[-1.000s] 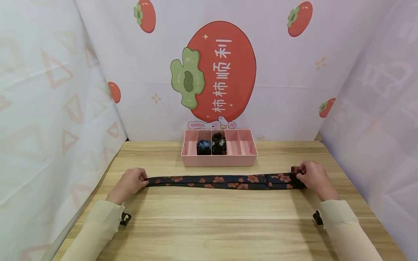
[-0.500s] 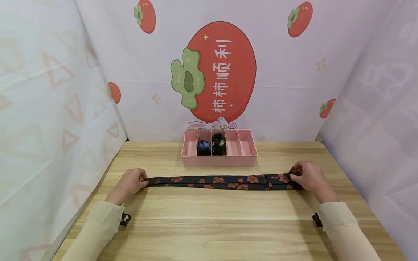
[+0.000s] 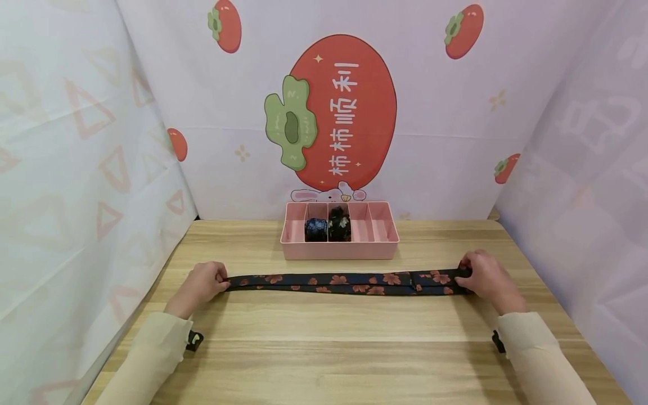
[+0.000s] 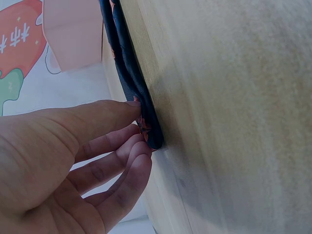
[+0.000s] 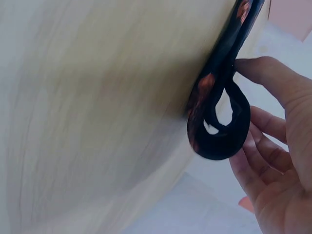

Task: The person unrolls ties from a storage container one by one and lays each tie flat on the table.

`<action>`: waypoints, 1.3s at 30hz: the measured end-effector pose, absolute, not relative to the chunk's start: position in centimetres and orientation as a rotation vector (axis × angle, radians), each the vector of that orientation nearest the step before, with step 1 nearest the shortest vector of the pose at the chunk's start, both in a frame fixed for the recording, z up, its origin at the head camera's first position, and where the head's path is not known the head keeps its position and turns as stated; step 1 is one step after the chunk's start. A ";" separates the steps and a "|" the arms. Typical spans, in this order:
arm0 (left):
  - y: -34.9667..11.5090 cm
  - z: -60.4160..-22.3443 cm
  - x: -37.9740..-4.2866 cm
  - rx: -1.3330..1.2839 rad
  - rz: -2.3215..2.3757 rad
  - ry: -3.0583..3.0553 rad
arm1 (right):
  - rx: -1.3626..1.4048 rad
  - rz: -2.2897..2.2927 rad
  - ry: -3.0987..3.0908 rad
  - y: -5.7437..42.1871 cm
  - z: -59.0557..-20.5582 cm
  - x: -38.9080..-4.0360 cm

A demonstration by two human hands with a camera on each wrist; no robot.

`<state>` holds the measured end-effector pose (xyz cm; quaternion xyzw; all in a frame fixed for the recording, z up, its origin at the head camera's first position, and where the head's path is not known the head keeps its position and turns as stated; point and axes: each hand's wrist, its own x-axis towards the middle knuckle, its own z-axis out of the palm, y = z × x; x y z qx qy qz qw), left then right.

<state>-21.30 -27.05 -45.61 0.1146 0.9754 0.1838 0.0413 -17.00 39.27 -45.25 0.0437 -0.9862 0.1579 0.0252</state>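
A dark navy necktie (image 3: 349,283) with orange-red flowers stretches sideways across the wooden table, its layers lying lengthwise together. My left hand (image 3: 202,281) pinches its left end between thumb and fingers; the left wrist view shows the thumb (image 4: 127,111) on top of the fabric. At the other end, my right hand (image 3: 488,278) holds the tie where it curls over. In the right wrist view that end forms a loose loop (image 5: 219,146) with gaps inside, thumb on one side and fingertips round the outer curve. The head view hides most of this loop behind the right hand.
Behind the tie stands a pink divided box (image 3: 339,251). A rolled blue tie (image 3: 316,229) and a rolled black floral tie (image 3: 340,225) sit in neighbouring compartments. Printed cloth (image 3: 435,169) walls the table (image 3: 324,349) at the back and both sides.
The right hand's fingers shift on the tie's right end, first slightly left, then back right, and the end now curls lower under the fingers. The left hand keeps its place.
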 end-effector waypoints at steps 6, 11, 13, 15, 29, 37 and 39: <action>-27.1 -45.8 -21.3 0.323 0.586 2.976 | 0.149 0.444 -3.058 40.3 -44.9 -16.8; -27.3 -46.0 -21.5 0.322 0.582 2.976 | 0.134 0.426 -3.036 41.2 -44.4 -16.6; -27.4 -46.0 -21.5 0.327 0.573 2.976 | 0.127 0.415 -3.026 41.6 -44.1 -16.5; -27.5 -46.0 -21.6 0.338 0.566 2.977 | 0.113 0.403 -3.017 42.0 -43.9 -16.4; -28.1 -45.5 -21.3 0.317 0.568 2.971 | -0.017 0.300 -2.946 44.5 -44.7 -15.8; -29.0 -45.7 -21.6 0.343 0.562 2.988 | -0.029 0.380 -3.095 44.9 -45.5 -16.5; -29.1 -45.7 -21.6 0.347 0.562 2.982 | -0.051 0.417 -3.128 44.9 -45.7 -16.7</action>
